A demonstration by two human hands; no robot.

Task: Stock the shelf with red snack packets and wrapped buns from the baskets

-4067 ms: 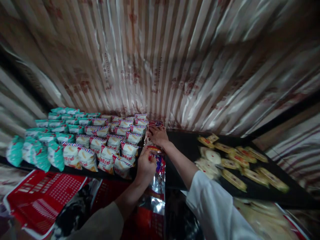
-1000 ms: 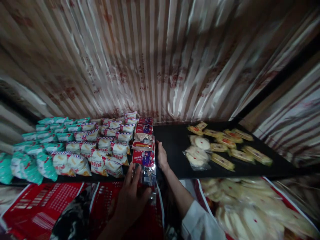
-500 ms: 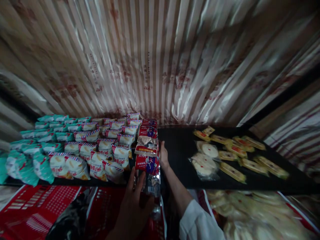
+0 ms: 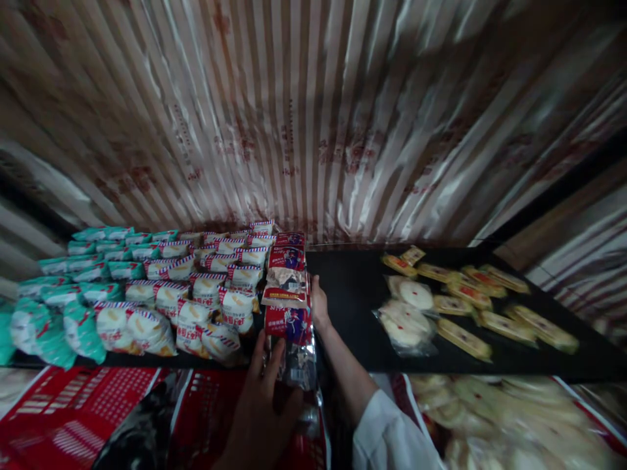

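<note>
Down the middle of the shelf runs a row of red snack packets [image 4: 289,320] with dark lower parts. My left hand [image 4: 262,398] is at the row's front end, fingers spread, fingertips touching the left edge of the front packet. My right hand [image 4: 319,303] lies along the row's right side, fingers stretched forward; part of it is hidden by the packets. Left of the row stand several white snack bags [image 4: 191,320] with red and blue print. One white bag [image 4: 223,339], close to my left hand, leans over at the front edge.
Several teal bags [image 4: 46,333] fill the shelf's far left. On the black shelf [image 4: 345,287] to the right lie clear-wrapped round white items [image 4: 406,323] and yellow packs [image 4: 463,338]. Below are a red basket [image 4: 93,398] and a heap of pale bagged items [image 4: 499,418]. Striped sheeting [image 4: 304,130] hangs behind.
The red packets have shifted slightly left, and the front white bag beside them has tilted over. My hands keep nearly the same places.
</note>
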